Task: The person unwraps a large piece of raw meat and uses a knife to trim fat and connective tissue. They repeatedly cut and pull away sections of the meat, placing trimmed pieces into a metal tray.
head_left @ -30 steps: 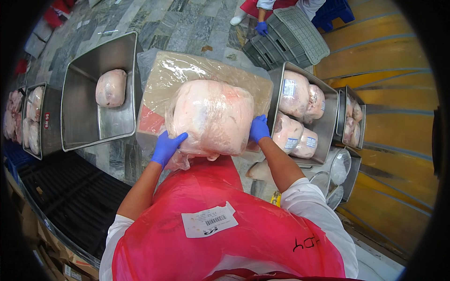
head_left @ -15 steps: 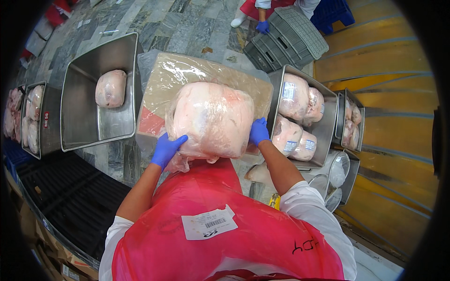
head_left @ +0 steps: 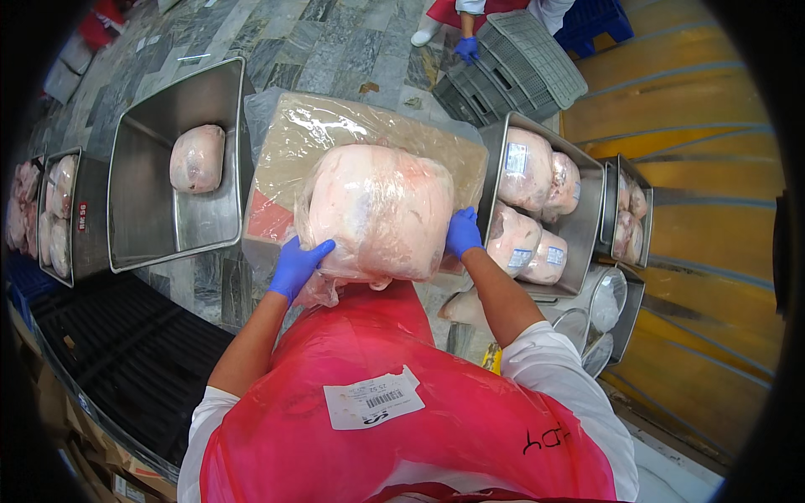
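A second ago a scrap of red showed just below the pale bins (head_left: 64,83) at the far left; now it's gone from sight. The white label (head_left: 360,409) on the red apron (head_left: 277,402) sits a shade lower.

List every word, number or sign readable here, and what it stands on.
White sticker: print and barcode, not copied here.
Red apron: dark handwritten letters, not copied.
Red tag on far-left bin: pale characters, not copied.
Labels on packs in near right bin: too small to read.
Carton label, lower left: too small.
Held pack: no text shows.
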A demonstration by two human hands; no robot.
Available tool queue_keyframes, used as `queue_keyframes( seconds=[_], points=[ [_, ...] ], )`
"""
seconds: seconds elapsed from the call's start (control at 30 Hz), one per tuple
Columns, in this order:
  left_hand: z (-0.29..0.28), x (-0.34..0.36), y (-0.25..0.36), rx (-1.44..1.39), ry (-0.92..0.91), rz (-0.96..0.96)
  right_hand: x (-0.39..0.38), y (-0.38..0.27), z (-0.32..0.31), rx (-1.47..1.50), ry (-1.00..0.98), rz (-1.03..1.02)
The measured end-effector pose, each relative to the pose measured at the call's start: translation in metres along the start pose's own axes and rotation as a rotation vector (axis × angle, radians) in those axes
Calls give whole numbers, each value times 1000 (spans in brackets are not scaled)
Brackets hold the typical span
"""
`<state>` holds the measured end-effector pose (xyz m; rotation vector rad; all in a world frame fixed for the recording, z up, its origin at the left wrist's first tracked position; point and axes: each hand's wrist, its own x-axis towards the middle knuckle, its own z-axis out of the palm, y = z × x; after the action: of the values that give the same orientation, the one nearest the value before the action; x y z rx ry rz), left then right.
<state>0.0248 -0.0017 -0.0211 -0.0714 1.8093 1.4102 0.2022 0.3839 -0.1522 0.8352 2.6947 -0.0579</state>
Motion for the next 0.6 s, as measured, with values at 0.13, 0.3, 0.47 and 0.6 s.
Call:
queue_keyframes(
  seconds=[0.13,0.3,0.47,0.6],
  points=[
    [1,0,1,-4,0,10,3,7,5,10,-17,-26],
    [2,-1,2,-23,-2,15,6,8,3,-31,-79,-59],
    [2,-2,3,-20,-2,37,-6,-6,-29,-47,-90,-92],
    [0,-1,2,2,-3,20,-14,-20,-61,61,-141,7]
  ],
)
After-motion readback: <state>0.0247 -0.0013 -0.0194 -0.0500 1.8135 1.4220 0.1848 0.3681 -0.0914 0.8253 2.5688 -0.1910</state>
